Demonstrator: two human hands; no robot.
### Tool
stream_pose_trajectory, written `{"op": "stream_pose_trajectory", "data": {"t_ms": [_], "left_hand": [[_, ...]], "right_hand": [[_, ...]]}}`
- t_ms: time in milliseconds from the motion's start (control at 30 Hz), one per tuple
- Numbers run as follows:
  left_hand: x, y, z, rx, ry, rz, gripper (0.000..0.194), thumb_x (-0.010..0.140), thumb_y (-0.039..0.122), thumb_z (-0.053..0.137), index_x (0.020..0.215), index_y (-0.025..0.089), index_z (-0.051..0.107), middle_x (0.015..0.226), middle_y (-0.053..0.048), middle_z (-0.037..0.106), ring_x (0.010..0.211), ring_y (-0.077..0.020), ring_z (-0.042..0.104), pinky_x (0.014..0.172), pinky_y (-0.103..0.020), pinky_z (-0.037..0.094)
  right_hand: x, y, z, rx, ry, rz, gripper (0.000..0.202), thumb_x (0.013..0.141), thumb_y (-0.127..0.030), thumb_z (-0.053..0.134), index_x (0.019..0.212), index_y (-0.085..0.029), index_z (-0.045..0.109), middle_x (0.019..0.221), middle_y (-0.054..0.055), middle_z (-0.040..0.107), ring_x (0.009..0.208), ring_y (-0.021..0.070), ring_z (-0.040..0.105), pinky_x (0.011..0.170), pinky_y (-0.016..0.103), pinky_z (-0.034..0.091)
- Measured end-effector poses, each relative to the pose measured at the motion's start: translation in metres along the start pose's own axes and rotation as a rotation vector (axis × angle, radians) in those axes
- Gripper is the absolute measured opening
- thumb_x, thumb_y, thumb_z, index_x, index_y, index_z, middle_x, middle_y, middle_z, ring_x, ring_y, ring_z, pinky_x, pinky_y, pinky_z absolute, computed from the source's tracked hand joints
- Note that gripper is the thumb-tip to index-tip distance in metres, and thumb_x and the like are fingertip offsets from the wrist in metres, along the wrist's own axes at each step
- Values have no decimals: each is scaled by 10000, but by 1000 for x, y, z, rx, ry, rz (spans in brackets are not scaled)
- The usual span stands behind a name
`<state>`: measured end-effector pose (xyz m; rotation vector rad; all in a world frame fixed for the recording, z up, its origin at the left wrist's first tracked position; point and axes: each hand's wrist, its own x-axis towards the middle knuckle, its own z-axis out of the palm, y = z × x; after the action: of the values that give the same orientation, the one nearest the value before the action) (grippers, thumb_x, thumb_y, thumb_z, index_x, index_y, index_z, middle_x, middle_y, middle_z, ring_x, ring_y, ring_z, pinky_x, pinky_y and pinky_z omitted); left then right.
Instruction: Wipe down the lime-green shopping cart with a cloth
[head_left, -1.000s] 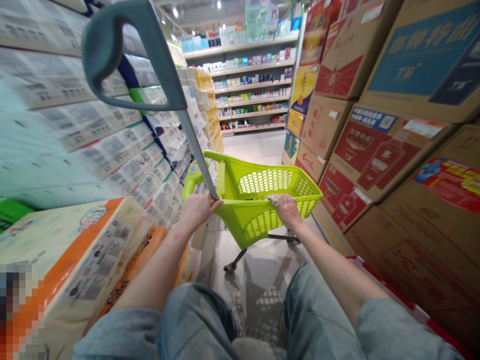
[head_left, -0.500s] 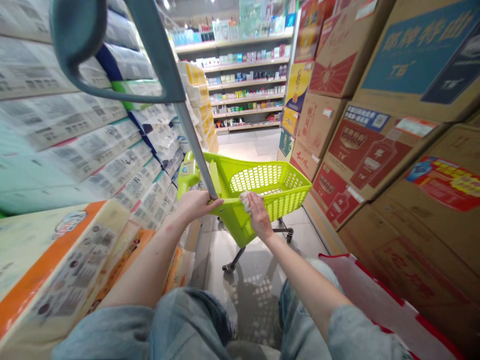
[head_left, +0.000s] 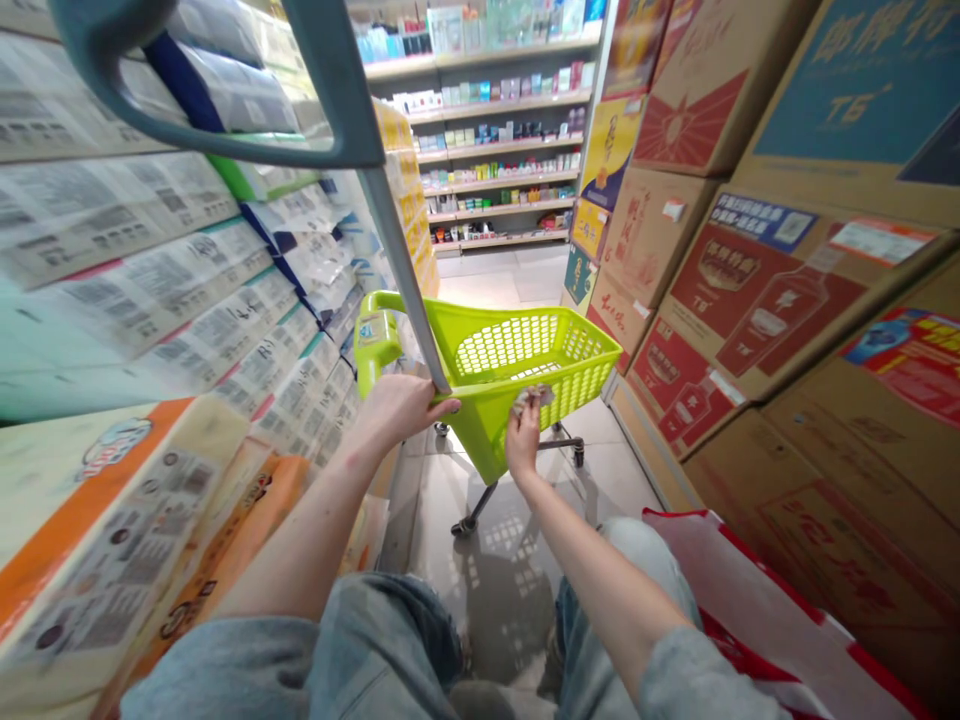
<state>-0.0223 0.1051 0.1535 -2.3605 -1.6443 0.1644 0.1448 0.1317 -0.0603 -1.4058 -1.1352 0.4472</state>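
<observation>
We're mid-wipe on the green cart (head_left: 525,365), parked in the aisle btwn paper packs (head_left: 172,290) & boxes (head_left: 750,290). Left hand (head_left: 401,405) is curled round the pole (head_left: 401,270) at its base; right hand (head_left: 523,438) pinches a rag (head_left: 531,396) on the near rim. Next, prob.: slide the rag along w/ steady pressure.

Both my bare forearms extend forward, sleeves pushed up. My left hand (head_left: 401,405) is curled closed in a grip; my right hand (head_left: 523,440) pinches with fingertips raised.
</observation>
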Motion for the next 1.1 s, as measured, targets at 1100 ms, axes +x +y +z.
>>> {"op": "stream_pose_trajectory", "data": {"t_ms": [1100], "left_hand": [[-18,-10,9,-13,59,-47,743,819,703,218,897,166,724,748,-158,682,737,-297,648,604,-311,377]], "right_hand": [[36,47,-81,-131,388,208,334,828,-336,402,972,-126,618,999,176,606,978,268,557,916,412,414]]}}
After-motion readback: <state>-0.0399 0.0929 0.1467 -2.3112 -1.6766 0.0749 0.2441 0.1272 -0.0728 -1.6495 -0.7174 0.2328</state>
